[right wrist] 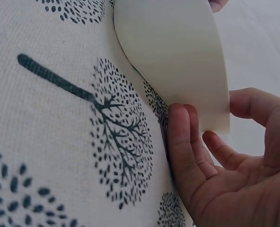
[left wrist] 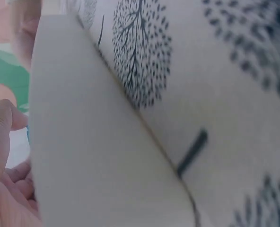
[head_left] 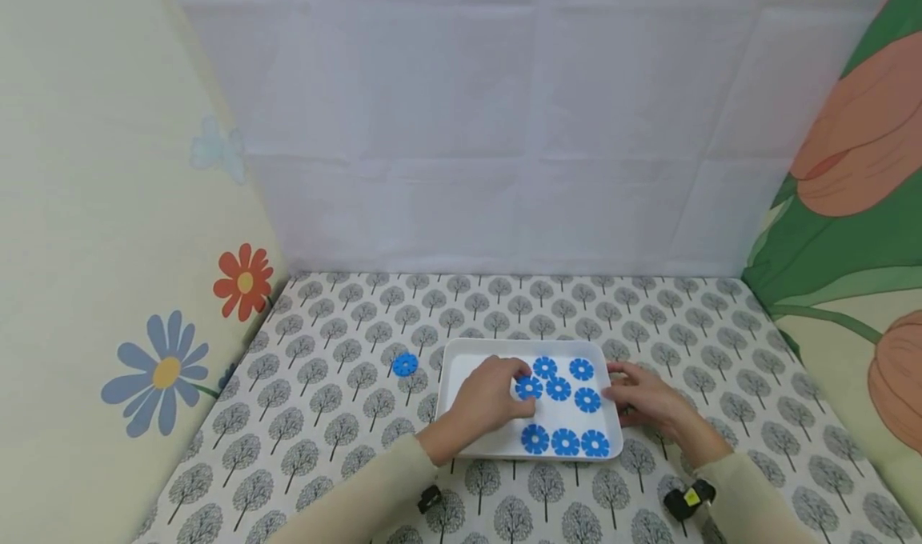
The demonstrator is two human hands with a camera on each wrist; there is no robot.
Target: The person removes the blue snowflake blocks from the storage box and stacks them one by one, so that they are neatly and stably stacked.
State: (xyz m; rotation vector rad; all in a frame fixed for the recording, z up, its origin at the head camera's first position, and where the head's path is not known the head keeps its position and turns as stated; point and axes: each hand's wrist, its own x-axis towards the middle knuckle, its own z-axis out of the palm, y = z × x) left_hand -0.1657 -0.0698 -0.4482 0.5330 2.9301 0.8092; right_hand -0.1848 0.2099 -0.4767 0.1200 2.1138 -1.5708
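Head view looks fwd/dn, wrist views nr, all share tray point(head_left: 461, 360).

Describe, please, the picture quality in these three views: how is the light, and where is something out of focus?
Head view: even light, blue discs readable, no strong glare on the white tray; left wrist view: tablecloth print soft at the right corners, tray side greyish; right wrist view: right hand and central tree print fairly sharp.
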